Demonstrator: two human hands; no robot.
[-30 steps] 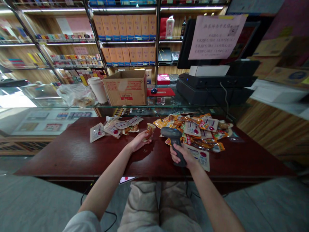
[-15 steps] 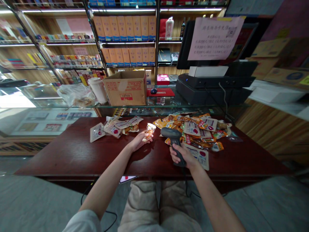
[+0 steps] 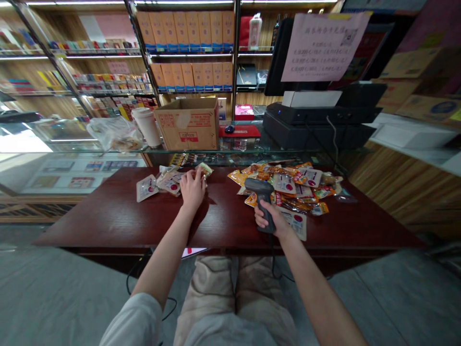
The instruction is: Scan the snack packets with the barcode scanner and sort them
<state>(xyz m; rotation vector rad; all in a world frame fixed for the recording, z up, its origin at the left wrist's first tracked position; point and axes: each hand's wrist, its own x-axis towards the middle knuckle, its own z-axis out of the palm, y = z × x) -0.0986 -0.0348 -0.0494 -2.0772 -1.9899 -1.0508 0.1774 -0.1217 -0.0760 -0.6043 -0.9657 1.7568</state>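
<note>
Two snack packet piles [image 3: 284, 184] on desk [image 3: 144, 221], my right hand [image 3: 272, 218] gripping barcode scanner [image 3: 265, 193], my left hand [image 3: 193, 188] at smaller pile [image 3: 168, 184], can't tell if gripping.

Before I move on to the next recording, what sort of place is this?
Probably a shop, seemingly at its checkout: rows of matching boxes stand on lit shelves, a handheld scanner is in the right hand, and packets lie piled on the desk.
</note>
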